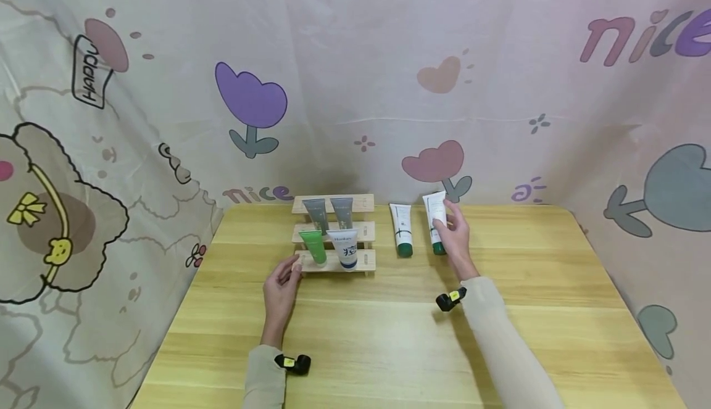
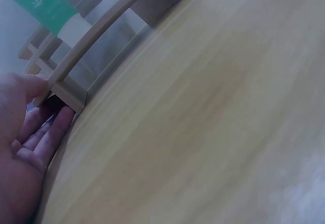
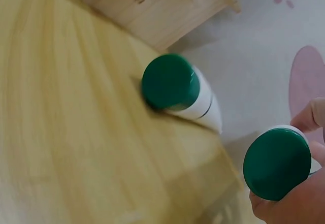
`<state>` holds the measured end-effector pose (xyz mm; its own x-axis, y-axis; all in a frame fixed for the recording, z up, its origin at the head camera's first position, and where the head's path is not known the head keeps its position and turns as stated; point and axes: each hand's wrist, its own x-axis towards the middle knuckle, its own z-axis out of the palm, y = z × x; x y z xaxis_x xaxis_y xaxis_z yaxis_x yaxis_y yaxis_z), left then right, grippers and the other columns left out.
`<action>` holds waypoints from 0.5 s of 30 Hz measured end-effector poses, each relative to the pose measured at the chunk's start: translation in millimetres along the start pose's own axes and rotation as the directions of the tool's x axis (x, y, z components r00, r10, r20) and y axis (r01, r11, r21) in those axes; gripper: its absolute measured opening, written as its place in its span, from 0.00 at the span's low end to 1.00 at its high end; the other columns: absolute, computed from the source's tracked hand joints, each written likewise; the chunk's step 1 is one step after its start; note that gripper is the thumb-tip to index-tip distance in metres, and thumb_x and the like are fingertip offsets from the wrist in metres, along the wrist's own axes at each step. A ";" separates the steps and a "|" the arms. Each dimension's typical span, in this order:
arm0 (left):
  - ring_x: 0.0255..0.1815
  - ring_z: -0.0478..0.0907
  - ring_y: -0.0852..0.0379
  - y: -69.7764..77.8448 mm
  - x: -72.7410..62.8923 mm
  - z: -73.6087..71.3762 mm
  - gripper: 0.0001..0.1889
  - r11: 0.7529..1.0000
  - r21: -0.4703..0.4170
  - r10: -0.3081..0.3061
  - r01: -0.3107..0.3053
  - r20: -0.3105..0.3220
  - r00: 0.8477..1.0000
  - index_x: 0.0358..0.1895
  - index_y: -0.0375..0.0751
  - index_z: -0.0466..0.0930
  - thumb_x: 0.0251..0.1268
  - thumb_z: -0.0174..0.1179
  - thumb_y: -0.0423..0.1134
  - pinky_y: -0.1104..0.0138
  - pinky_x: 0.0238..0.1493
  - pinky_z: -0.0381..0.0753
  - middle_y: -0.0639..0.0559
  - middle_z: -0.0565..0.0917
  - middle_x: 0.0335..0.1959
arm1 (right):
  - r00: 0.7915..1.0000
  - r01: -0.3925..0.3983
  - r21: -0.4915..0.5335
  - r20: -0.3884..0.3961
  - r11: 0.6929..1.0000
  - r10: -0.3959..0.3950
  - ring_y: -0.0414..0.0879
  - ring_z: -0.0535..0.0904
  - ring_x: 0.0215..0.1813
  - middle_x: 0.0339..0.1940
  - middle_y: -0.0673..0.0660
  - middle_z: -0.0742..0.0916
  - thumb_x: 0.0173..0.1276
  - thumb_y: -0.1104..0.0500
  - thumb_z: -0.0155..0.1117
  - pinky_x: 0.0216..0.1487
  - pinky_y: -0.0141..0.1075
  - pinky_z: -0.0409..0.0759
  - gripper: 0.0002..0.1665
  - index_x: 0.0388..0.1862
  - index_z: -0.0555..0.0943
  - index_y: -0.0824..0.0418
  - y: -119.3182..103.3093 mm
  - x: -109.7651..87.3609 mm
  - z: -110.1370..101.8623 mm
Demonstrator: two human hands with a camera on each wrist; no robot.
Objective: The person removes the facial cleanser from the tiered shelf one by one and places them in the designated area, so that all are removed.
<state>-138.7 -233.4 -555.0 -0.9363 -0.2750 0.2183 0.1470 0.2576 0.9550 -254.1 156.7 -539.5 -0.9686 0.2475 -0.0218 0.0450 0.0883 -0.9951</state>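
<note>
With our right hand [image 1: 457,239] pinching the right-hand white plastic tube with a green cap [image 1: 435,210], we should squeeze gently so its soft body doesn't buckle, while our left hand [image 1: 280,289] grips the tiered pale-wood rack [image 1: 365,262] by its near left corner. The tube lies between thumb and fingers [image 3: 307,117], cap toward the near side, right of its matching green-capped tube [image 1: 402,227].

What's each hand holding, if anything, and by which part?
Right hand: a green-capped white tube, by its body. Left hand: the wooden rack, by its lowest shelf, left end.
</note>
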 end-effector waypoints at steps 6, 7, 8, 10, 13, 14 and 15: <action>0.48 0.87 0.49 -2.3 -3.4 -0.3 0.16 0.999 0.010 -0.034 0.034 0.004 0.999 0.60 0.29 0.82 0.76 0.61 0.33 0.73 0.45 0.85 0.34 0.86 0.54 | 1.000 0.012 -0.101 0.000 0.995 -0.012 0.58 0.77 0.57 0.63 0.69 0.79 0.75 0.65 0.61 0.41 0.24 0.75 0.34 0.78 0.69 0.54 20.9 2.6 2.7; 0.49 0.87 0.50 -2.3 -3.4 -0.1 0.16 0.999 0.010 -0.033 0.033 0.005 0.999 0.61 0.29 0.82 0.76 0.61 0.33 0.74 0.45 0.85 0.34 0.85 0.55 | 1.000 0.021 -0.117 0.000 0.993 -0.021 0.58 0.78 0.57 0.62 0.69 0.79 0.75 0.65 0.61 0.41 0.24 0.75 0.34 0.78 0.69 0.54 23.2 2.8 3.5; 0.49 0.87 0.49 -2.2 -2.9 0.0 0.16 1.000 0.006 -0.031 0.031 0.005 1.000 0.61 0.29 0.82 0.76 0.61 0.33 0.73 0.45 0.85 0.34 0.85 0.54 | 1.000 0.030 -0.138 -0.002 0.990 -0.031 0.58 0.78 0.57 0.62 0.69 0.80 0.74 0.65 0.61 0.41 0.25 0.75 0.33 0.77 0.70 0.55 25.0 3.2 4.4; 0.49 0.86 0.46 -1.5 -1.3 0.0 0.16 1.000 0.000 -0.022 0.022 0.005 1.000 0.61 0.29 0.82 0.76 0.61 0.33 0.72 0.45 0.86 0.35 0.86 0.54 | 0.999 0.049 -0.176 0.000 0.983 -0.049 0.58 0.79 0.57 0.61 0.69 0.81 0.74 0.64 0.61 0.45 0.29 0.77 0.32 0.77 0.71 0.56 26.8 4.6 6.2; 0.48 0.86 0.41 -0.5 0.3 -0.2 0.16 1.000 -0.009 -0.006 0.006 0.003 1.000 0.60 0.29 0.82 0.75 0.61 0.32 0.72 0.45 0.86 0.35 0.86 0.52 | 0.998 0.067 -0.229 0.007 0.971 -0.067 0.57 0.79 0.58 0.61 0.68 0.82 0.74 0.62 0.61 0.52 0.39 0.79 0.31 0.76 0.72 0.56 28.6 8.2 9.3; 0.48 0.86 0.40 -0.3 0.4 -0.6 0.16 1.000 -0.011 -0.003 0.003 0.000 1.000 0.60 0.28 0.82 0.75 0.61 0.31 0.72 0.44 0.86 0.35 0.86 0.52 | 0.998 0.070 -0.245 0.011 0.967 -0.070 0.57 0.79 0.59 0.62 0.68 0.82 0.74 0.62 0.61 0.55 0.42 0.79 0.31 0.75 0.72 0.57 28.6 9.3 10.3; 0.47 0.86 0.39 -0.1 0.4 -0.8 0.15 1.000 -0.013 -0.001 0.001 -0.002 1.000 0.60 0.28 0.82 0.75 0.62 0.31 0.73 0.44 0.86 0.35 0.87 0.52 | 0.997 0.073 -0.256 0.017 0.964 -0.071 0.57 0.78 0.60 0.63 0.68 0.82 0.74 0.62 0.61 0.57 0.46 0.79 0.31 0.75 0.72 0.57 28.2 10.4 11.2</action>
<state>-138.8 -234.3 -554.9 -0.9360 -0.2767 0.2176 0.1501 0.2455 0.9577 -265.6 151.0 -568.8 -0.9733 0.2245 0.0473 0.0353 0.3501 -0.9360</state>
